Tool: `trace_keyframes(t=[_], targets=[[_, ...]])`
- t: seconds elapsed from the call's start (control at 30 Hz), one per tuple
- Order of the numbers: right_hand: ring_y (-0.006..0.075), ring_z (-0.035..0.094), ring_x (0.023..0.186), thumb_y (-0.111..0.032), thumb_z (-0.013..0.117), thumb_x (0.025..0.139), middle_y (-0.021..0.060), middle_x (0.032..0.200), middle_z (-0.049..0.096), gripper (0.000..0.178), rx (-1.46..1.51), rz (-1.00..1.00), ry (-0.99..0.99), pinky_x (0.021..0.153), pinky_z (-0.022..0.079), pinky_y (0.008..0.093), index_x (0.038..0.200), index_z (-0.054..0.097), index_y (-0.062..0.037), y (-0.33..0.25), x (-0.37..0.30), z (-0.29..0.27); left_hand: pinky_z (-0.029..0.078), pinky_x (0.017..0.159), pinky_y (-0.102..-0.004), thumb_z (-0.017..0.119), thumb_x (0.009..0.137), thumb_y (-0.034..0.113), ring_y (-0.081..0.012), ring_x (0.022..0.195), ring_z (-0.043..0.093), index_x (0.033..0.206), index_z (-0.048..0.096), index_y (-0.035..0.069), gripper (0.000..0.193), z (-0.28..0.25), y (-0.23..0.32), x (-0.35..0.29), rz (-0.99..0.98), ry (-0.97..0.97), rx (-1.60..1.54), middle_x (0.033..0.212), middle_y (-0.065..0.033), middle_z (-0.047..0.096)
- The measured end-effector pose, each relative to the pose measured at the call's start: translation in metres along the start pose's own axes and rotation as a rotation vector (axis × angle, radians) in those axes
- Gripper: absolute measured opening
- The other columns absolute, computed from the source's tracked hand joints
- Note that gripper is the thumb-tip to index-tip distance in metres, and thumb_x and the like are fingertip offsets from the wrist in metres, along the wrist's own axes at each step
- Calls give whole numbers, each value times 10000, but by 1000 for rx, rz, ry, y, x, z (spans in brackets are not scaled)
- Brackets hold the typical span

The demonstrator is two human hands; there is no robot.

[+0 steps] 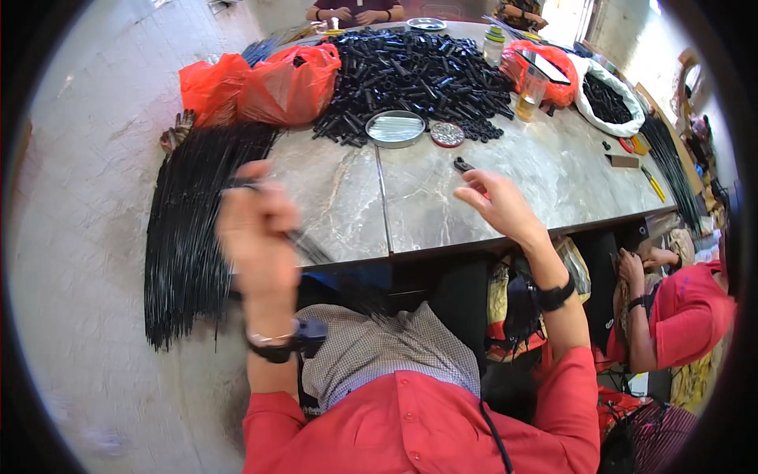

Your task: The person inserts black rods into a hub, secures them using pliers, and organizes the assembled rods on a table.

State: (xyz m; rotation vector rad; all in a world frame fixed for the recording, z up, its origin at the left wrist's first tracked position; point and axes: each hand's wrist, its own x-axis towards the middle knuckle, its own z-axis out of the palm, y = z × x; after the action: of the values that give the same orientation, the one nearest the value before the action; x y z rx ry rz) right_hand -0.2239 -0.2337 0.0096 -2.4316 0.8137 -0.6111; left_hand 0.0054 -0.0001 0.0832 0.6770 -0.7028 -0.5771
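Head view: thin dark strands [314,246], blurred, slant toward four o'clock from the left hand [260,213], raised at nine o'clock with its fingers curled around them. The right hand [504,204], angled up and inward at three o'clock, is loosely open, a small black piece [463,164] near its fingertips toward ten o'clock, contact unclear; black rods [193,237] spread beside the left hand, black tubes [418,75] heap at twelve o'clock.
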Motion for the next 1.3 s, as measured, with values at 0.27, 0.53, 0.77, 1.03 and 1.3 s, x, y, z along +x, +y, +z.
trace_keyframes(t=[0.27, 0.53, 0.77, 1.03, 1.3], targets=[[371, 529, 906, -293, 594, 883, 189, 966, 544, 315, -566, 72, 220, 774, 450, 454, 1035, 577, -18, 85, -13, 48, 247, 527, -232, 515, 970, 338, -70, 595, 287, 1102, 538, 25, 340, -13, 26, 3, 171, -117, 46, 728, 30, 363], [264, 542, 776, -165, 574, 915, 161, 823, 560, 250, 383, 176, -217, 727, 445, 328, 1090, 579, 13, -49, -49, -10, 219, 462, -207, 289, 997, 541, -47, 495, 256, 995, 577, -20, 631, -4, -46, -18, -136, -38, 226, 598, 48, 347], [331, 608, 880, -82, 647, 845, 171, 1098, 574, 450, 345, -154, -415, 776, 492, 370, 1270, 506, -36, -111, -73, -20, 194, 436, -219, 405, 1000, 432, -41, 458, 247, 942, 596, 10, 467, 29, -30, -7, -90, 119, 226, 547, 51, 343], [363, 598, 989, -66, 641, 825, 184, 1106, 595, 443, 311, -225, -320, 829, 489, 391, 1248, 518, -20, -109, -73, -29, 182, 408, -249, 356, 996, 450, -69, 401, 167, 967, 596, 66, 454, 23, 40, -14, 144, 52, -145, 482, 48, 221], [369, 620, 929, -65, 651, 819, 164, 1141, 591, 456, 163, -179, -300, 771, 519, 399, 1254, 518, -43, -113, -89, -14, 168, 427, -239, 354, 983, 533, -64, 426, 185, 935, 639, 35, 576, 1, -40, -22, -74, 302, 62, 488, 65, 215]])
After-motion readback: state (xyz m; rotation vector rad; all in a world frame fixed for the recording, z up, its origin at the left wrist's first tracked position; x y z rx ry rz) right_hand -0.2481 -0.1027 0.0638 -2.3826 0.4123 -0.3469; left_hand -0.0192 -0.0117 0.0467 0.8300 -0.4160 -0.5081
